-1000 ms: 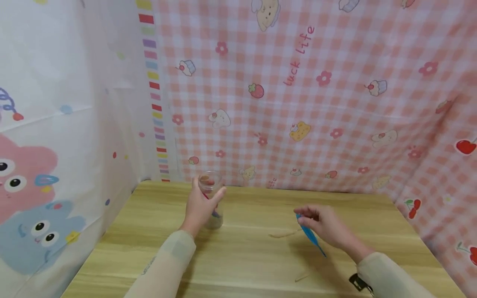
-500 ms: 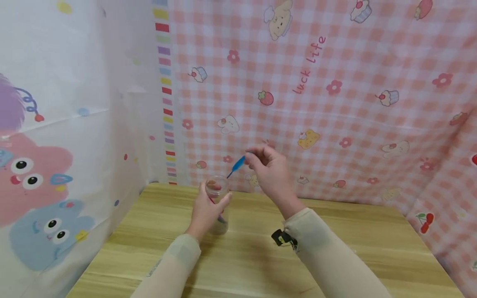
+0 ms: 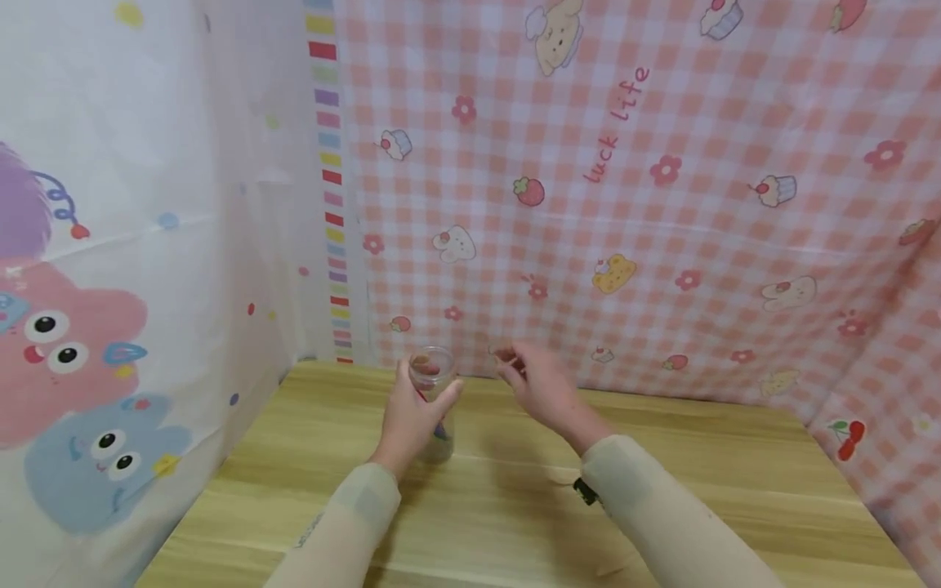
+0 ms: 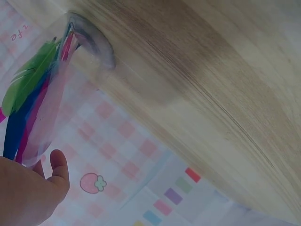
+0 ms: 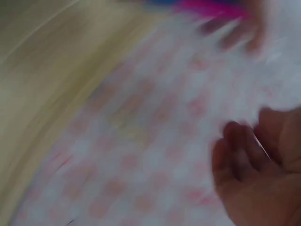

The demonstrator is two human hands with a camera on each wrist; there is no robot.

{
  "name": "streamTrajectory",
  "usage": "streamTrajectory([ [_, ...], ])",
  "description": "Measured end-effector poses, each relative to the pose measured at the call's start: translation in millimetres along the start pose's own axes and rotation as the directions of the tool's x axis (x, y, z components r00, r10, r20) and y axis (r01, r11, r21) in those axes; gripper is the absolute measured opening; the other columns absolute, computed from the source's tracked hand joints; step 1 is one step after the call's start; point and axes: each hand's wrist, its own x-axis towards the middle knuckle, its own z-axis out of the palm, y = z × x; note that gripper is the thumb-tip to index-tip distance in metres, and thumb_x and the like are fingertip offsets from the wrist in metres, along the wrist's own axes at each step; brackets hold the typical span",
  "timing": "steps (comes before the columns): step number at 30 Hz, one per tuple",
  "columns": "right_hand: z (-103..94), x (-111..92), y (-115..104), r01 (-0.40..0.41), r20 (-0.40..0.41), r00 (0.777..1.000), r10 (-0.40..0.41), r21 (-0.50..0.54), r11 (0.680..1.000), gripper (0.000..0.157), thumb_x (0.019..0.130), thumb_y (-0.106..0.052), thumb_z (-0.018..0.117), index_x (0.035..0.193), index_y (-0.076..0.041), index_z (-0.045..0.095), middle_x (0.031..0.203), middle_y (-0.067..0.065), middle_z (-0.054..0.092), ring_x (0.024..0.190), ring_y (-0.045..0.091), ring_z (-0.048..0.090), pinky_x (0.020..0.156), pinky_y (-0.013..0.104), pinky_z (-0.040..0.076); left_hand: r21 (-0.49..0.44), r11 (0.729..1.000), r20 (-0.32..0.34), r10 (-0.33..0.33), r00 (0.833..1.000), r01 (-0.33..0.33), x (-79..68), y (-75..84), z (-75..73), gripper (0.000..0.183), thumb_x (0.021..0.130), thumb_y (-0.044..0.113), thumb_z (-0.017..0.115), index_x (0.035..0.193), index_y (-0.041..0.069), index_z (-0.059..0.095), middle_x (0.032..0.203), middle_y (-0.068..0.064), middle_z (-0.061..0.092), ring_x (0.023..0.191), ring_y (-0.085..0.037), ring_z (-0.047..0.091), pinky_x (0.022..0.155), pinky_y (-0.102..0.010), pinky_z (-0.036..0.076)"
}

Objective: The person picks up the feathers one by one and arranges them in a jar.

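My left hand point(image 3: 412, 420) grips a tall clear jar point(image 3: 439, 447) standing on the table, its mouth facing up. Through the wall in the left wrist view, several feathers show inside, among them a green feather point(image 4: 30, 80) and a dark blue feather point(image 4: 18, 127), with pink ones beside them. To the right of the jar, apart from it, hovers my right hand point(image 3: 547, 392). Its fingers are loosely bent, with nothing visible between them. Blur softens the right wrist view, where the same right hand point(image 5: 256, 183) appears below the jar's magenta feather point(image 5: 211, 8).
Behind the wooden table point(image 3: 294, 457) hangs a pink checked cloth point(image 3: 559, 229). A white printed cloth point(image 3: 220, 245) covers the left side. A thin tan strip point(image 3: 613, 570) lies near the front edge, beside the right sleeve point(image 3: 662, 506).
My right hand carried a blue feather from the right to above the jar's mouth, let it go, and moved back slightly right and down. The left hand keeps its grip on the jar.
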Motion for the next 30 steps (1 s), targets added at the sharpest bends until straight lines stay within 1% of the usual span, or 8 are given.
streamTrajectory([
  [2, -5.3, -10, 32, -0.026, 0.129, 0.991, 0.041, -0.12, 0.992, 0.031, 0.105, -0.021, 0.07, 0.132, -0.005, 0.069, 0.13, 0.015, 0.074, 0.115, 0.031, 0.072, 0.096, 0.046, 0.062, 0.008, 1.0, 0.0, -0.009, 1.0, 0.009, 0.8, -0.4, -0.9, 0.077, 0.093, 0.047, 0.082, 0.149, 0.015, 0.04, 0.135, -0.011, 0.067, 0.113, -0.031, 0.064, 0.092, -0.041, 0.054],
  [5, -5.3, -27, 74, -0.054, 0.313, 0.942, 0.124, -0.224, 0.973, 0.044, 0.098, -0.023, 0.08, 0.137, -0.005, 0.069, 0.138, 0.015, 0.071, 0.128, 0.036, 0.067, 0.107, 0.054, 0.056, 0.009, 1.0, -0.006, -0.02, 1.0, 0.02, 1.8, -1.4, -2.4, 0.078, 0.093, 0.047, 0.082, 0.151, 0.017, 0.038, 0.136, -0.011, 0.067, 0.12, -0.033, 0.065, 0.097, -0.046, 0.054],
  [8, 2.4, -45, 101, -0.065, 0.374, 0.912, 0.169, -0.274, 0.959, 0.054, 0.087, -0.028, 0.091, 0.135, -0.009, 0.071, 0.135, 0.011, 0.072, 0.129, 0.035, 0.066, 0.11, 0.056, 0.053, -0.009, 1.0, 0.003, -0.014, 1.0, 0.014, 2.8, -0.6, -2.9, 0.077, 0.093, 0.046, 0.082, 0.15, 0.017, 0.039, 0.139, -0.009, 0.065, 0.123, -0.034, 0.064, 0.098, -0.046, 0.054],
  [12, 10.7, -60, 115, -0.022, 0.373, 0.919, 0.131, -0.281, 0.959, 0.052, 0.079, -0.03, 0.096, 0.124, -0.013, 0.076, 0.131, 0.008, 0.073, 0.124, 0.033, 0.067, 0.109, 0.056, 0.054, -0.011, 1.0, 0.003, 0.005, 1.0, -0.005, 4.5, 0.9, -1.5, 0.078, 0.093, 0.048, 0.082, 0.15, 0.016, 0.04, 0.136, -0.007, 0.067, 0.106, -0.028, 0.067, 0.088, -0.038, 0.054],
  [16, 14.6, -64, 116, 0.018, 0.364, 0.926, 0.097, -0.301, 0.953, 0.044, 0.08, -0.029, 0.096, 0.117, -0.014, 0.077, 0.127, 0.006, 0.073, 0.12, 0.031, 0.068, 0.107, 0.056, 0.055, 0.0, 1.0, -0.02, -0.003, 1.0, 0.003, 4.6, 1.2, -1.0, 0.08, 0.092, 0.049, 0.083, 0.151, 0.017, 0.04, 0.126, -0.009, 0.07, 0.086, -0.022, 0.067, 0.079, -0.033, 0.053],
  [22, 18.4, -70, 116, 0.124, 0.317, 0.948, -0.001, -0.368, 0.921, 0.012, 0.088, -0.02, 0.089, 0.093, -0.018, 0.079, 0.103, -0.004, 0.074, 0.093, 0.015, 0.069, 0.086, 0.04, 0.061, -0.022, 1.0, -0.012, -0.003, 1.0, 0.003, 3.4, 2.7, 0.6, 0.077, 0.092, 0.045, 0.084, 0.15, 0.017, 0.041, 0.132, -0.011, 0.07, 0.09, -0.025, 0.065, 0.079, -0.032, 0.052],
  [25, 20.4, -72, 118, 0.198, 0.296, 0.952, -0.077, -0.405, 0.893, 0.012, 0.092, -0.015, 0.084, 0.084, -0.02, 0.077, 0.096, -0.006, 0.074, 0.087, 0.01, 0.068, 0.078, 0.035, 0.06, -0.023, 1.0, -0.003, -0.02, 1.0, 0.02, 2.4, 3.3, 1.8, 0.081, 0.092, 0.046, 0.084, 0.152, 0.017, 0.039, 0.135, -0.012, 0.069, 0.085, -0.023, 0.066, 0.079, -0.033, 0.053],
  [30, 21.1, -69, 115, 0.124, 0.274, 0.961, -0.025, -0.349, 0.929, 0.013, 0.097, -0.015, 0.079, 0.086, -0.021, 0.075, 0.088, -0.009, 0.073, 0.08, 0.005, 0.063, 0.072, 0.03, 0.056, 0.008, 0.998, 0.0, -0.061, 0.998, 0.061, 0.2, 1.9, 2.6, 0.092, 0.091, 0.05, 0.082, 0.161, 0.017, 0.032, 0.132, -0.018, 0.07, 0.087, -0.021, 0.068, 0.085, -0.038, 0.055],
])
